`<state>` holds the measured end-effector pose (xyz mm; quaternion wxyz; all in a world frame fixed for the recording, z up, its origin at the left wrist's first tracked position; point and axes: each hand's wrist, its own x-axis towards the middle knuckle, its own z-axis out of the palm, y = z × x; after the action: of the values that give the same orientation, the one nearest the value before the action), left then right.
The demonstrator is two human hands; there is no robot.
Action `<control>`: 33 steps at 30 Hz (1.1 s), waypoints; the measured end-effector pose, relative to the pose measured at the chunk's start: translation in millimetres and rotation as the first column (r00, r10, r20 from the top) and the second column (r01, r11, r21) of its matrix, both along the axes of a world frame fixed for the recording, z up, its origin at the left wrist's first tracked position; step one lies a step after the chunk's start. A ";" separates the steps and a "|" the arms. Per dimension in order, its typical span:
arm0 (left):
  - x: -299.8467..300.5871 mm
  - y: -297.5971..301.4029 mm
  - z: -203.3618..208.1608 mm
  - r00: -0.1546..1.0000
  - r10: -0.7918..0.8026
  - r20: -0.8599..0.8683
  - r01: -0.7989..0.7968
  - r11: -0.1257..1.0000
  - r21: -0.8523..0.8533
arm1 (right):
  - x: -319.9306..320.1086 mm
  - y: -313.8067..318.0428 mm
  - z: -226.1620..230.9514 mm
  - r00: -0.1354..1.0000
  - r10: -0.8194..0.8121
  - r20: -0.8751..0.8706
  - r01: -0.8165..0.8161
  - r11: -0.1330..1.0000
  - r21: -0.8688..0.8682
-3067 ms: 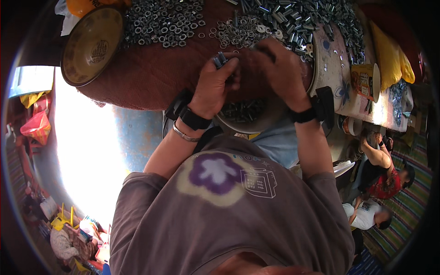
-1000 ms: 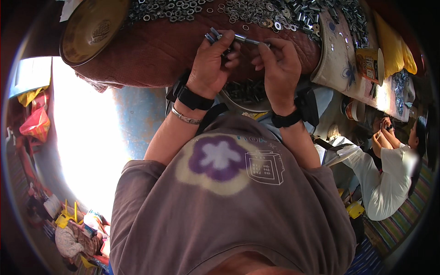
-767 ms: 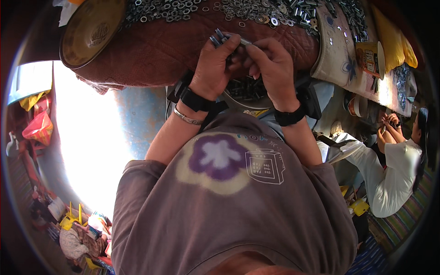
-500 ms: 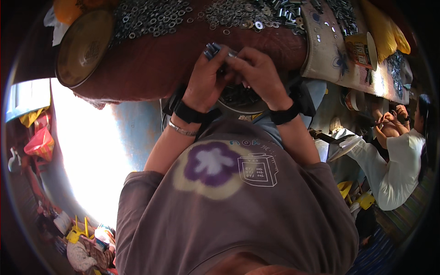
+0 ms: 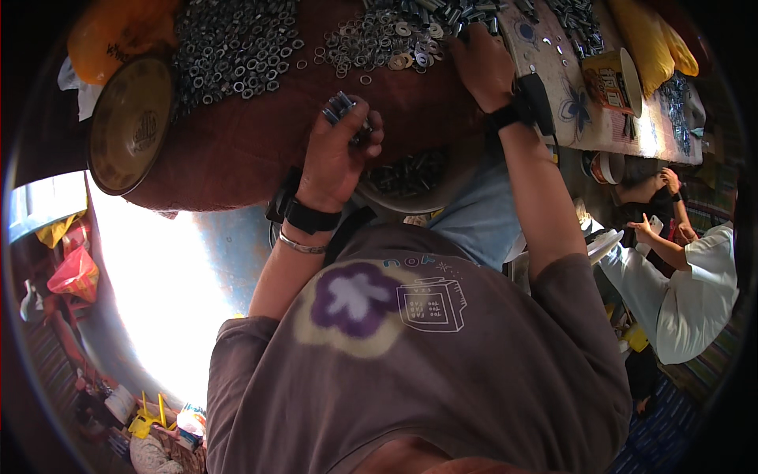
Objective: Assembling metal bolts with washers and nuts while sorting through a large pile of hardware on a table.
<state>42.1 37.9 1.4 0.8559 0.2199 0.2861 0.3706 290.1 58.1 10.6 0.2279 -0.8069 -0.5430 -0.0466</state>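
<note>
Curled snugly, the fingers of the left hand point(image 5: 330, 154) are gripping a bundle of metal rods point(image 5: 339, 107) at 11 o'clock of the view. At 1 o'clock, the right hand point(image 5: 483, 69) is hovering by the metal sleeves point(image 5: 454, 14), its bent fingertips too hidden to tell their opening or hold. Washers point(image 5: 403, 29) are lying toward 12, nuts point(image 5: 237, 62) toward 11, on red cloth point(image 5: 260, 134).
</note>
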 end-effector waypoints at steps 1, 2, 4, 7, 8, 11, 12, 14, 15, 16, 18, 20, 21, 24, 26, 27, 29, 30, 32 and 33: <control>0.1 0.1 -2.2 1.000 -0.006 0.018 0.006 1.000 0.005 | -2.4 4.2 5.6 0.999 -0.001 0.032 0.002 0.999 -0.047; 0.2 0.0 -5.1 0.999 -0.013 0.036 0.012 1.000 0.010 | -3.3 7.2 8.5 0.998 -0.001 0.065 0.007 0.995 -0.095; 2.0 1.2 -4.6 0.998 -0.020 0.054 0.019 1.000 0.012 | 3.3 9.7 2.6 1.000 -0.012 0.020 0.013 0.998 -0.061; 1.8 4.4 -1.1 0.999 -0.004 0.048 0.004 1.000 0.012 | 2.4 5.5 3.1 0.995 0.040 -0.088 -0.035 0.997 0.062; 1.1 6.1 0.1 0.999 -0.002 0.048 0.001 1.000 0.020 | -2.0 -0.1 5.0 0.989 0.072 -0.129 -0.057 0.992 0.116; 4.4 8.9 4.1 0.999 0.009 0.047 -0.011 1.000 0.027 | -32.7 -23.7 19.2 0.853 0.226 -0.470 -0.242 0.970 0.027; 7.0 8.9 5.6 0.999 0.012 0.045 -0.013 1.000 0.028 | -42.9 -31.3 22.5 0.756 0.248 -0.606 -0.325 0.946 -0.018; 9.0 10.2 11.5 1.000 0.024 -0.018 -0.023 0.999 0.025 | -70.5 -37.7 24.0 0.642 0.347 -0.684 -0.423 0.904 0.062; 9.6 10.4 13.3 0.999 0.031 -0.044 -0.030 0.999 0.024 | -79.3 -40.6 25.7 0.579 0.394 -0.714 -0.468 0.878 0.104; 9.6 10.0 12.8 0.997 0.038 -0.071 -0.036 0.999 0.027 | -83.5 -43.6 30.9 0.563 0.374 -0.737 -0.501 0.864 0.056; 8.7 9.8 11.3 0.991 0.049 -0.122 -0.045 0.998 0.036 | -89.5 -44.4 43.7 0.536 0.331 -0.776 -0.564 0.825 -0.038; 5.1 11.0 11.7 0.990 0.055 -0.130 -0.045 0.996 0.074 | -90.1 -40.0 45.2 0.538 0.368 -0.758 -0.601 0.798 -0.039; 4.0 12.5 12.2 0.990 0.057 -0.131 -0.045 0.995 0.093 | -89.2 -36.9 46.1 0.555 0.399 -0.730 -0.622 0.782 -0.045; -4.2 20.2 11.7 0.976 0.117 -0.186 -0.098 0.989 0.108 | -83.6 -22.4 51.5 0.464 0.385 -0.798 -0.657 0.754 -0.019; -13.6 30.1 8.2 0.982 0.146 -0.116 -0.134 0.986 0.100 | -82.2 -4.5 55.6 0.510 0.335 -0.792 -0.584 0.811 -0.034; -17.1 33.2 6.0 0.983 0.163 -0.083 -0.155 0.983 0.093 | -81.9 8.5 56.1 0.603 0.305 -0.737 -0.503 0.862 -0.055; -17.5 34.8 2.0 0.982 0.183 -0.036 -0.180 0.981 0.079 | -74.1 33.6 49.8 0.771 0.365 -0.521 -0.414 0.910 0.025; -17.2 36.8 0.5 0.981 0.193 -0.014 -0.191 0.979 0.070 | -63.9 48.8 36.9 0.824 0.446 -0.349 -0.435 0.893 0.114; -16.2 37.4 1.4 0.979 0.203 -0.027 -0.203 0.979 0.030 | -53.0 72.8 17.8 0.875 0.474 -0.095 -0.457 0.876 0.156; -16.8 37.0 1.4 0.977 0.211 -0.035 -0.211 0.977 0.009 | -55.1 81.9 15.3 0.894 0.448 -0.023 -0.443 0.889 0.116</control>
<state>25.3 74.9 2.7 0.8058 0.1970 0.3223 0.4561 235.0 140.0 25.9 0.2888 -0.6483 -0.7045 -0.0022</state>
